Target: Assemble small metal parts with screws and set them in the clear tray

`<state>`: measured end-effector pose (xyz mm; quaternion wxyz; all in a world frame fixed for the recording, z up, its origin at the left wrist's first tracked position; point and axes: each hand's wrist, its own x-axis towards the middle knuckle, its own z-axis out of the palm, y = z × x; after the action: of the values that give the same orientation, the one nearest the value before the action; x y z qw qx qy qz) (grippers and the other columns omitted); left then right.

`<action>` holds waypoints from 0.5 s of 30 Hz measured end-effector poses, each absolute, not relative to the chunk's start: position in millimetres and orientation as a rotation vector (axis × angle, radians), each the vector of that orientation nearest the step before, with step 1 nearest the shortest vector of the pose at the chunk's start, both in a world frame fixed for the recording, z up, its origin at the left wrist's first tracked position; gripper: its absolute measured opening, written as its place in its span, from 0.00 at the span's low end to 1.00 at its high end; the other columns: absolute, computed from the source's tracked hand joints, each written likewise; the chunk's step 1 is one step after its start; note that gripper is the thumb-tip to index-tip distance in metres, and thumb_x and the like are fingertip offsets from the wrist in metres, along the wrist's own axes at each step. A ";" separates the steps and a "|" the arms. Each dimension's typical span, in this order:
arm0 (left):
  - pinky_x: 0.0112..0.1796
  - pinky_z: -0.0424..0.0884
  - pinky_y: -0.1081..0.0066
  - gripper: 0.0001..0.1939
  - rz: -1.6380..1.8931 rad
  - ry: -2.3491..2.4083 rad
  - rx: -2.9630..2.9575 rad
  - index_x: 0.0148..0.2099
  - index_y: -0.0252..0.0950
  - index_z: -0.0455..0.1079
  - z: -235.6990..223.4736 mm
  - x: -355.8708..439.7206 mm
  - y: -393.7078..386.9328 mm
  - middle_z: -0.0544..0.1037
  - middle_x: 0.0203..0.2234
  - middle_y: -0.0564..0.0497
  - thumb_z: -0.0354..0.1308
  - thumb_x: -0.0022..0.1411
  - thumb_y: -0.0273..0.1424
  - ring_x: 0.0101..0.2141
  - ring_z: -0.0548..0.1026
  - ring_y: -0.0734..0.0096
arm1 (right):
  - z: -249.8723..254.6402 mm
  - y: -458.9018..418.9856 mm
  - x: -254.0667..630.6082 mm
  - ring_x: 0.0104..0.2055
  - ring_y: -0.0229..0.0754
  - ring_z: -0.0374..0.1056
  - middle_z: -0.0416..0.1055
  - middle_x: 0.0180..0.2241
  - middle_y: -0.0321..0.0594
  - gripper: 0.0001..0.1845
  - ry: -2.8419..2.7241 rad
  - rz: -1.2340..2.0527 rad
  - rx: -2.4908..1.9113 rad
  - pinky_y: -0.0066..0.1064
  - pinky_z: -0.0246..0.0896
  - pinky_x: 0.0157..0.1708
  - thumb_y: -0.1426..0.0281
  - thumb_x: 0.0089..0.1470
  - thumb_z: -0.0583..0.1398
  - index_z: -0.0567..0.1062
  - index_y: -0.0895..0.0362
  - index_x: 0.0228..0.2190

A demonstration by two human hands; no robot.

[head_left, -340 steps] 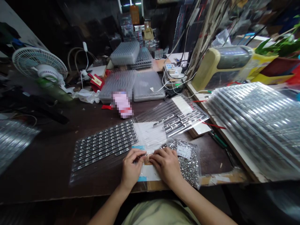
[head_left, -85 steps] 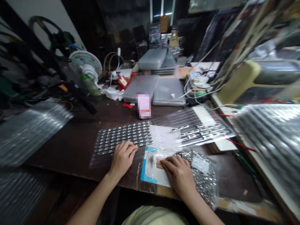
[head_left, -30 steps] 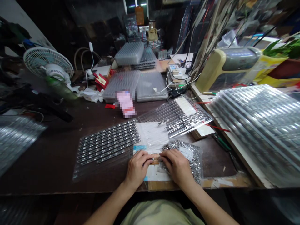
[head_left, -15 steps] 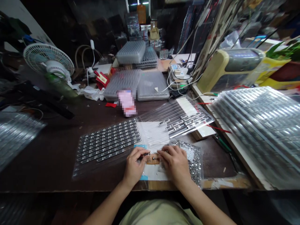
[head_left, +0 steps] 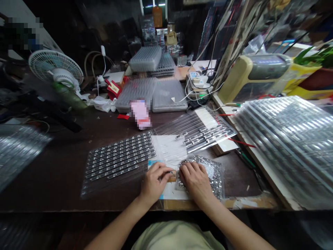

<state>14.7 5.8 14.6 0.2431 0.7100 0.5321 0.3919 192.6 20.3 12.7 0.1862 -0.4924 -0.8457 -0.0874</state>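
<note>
Seemingly, a light, stiff metal piece is pinched by the left hand, best edgewise; over the bag, the right hand's grip is hidden.

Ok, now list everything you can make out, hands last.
Metal piece: one, silvery, left fingertips
Small block: one, orange-brown, between hands
Parts bag: one, clear with silvery contents, under right hand
Filled tray: one, black and silver rows, left
Part-filled tray: one, clear, beyond hands
Tray stacks: several, clear, sides and back
Phone-like item: one, pink, mid-bench
Fan: one, white, back left
Machine: one, cream and grey, back right
Bench: one, dark brown, beneath
Left hand: one, bare, near block
Right hand: one, bare, on bag
</note>
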 end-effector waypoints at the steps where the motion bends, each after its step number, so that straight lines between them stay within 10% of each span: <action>1: 0.38 0.69 0.71 0.06 1.050 1.434 1.979 0.39 0.38 0.75 14.2 17.8 5.4 0.74 0.32 0.50 0.58 0.60 0.27 0.35 0.72 0.70 | 11.4 20.6 194.0 0.32 0.42 0.56 0.65 0.25 0.37 0.08 -2.347 -0.218 -1.372 0.34 0.46 0.36 0.73 0.58 0.55 0.69 0.56 0.27; 15: 0.37 0.69 0.68 0.06 0.917 1.434 2.099 0.38 0.39 0.76 7.6 26.4 4.9 0.76 0.30 0.50 0.60 0.58 0.25 0.34 0.72 0.68 | 9.3 20.5 197.9 0.35 0.41 0.58 0.69 0.30 0.38 0.08 -2.199 0.072 -1.322 0.33 0.49 0.38 0.71 0.60 0.52 0.71 0.56 0.31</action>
<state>26.4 4.9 7.6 0.2178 0.7579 0.5180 0.3312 197.9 20.5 9.3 0.2834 -0.4940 -0.8215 0.0270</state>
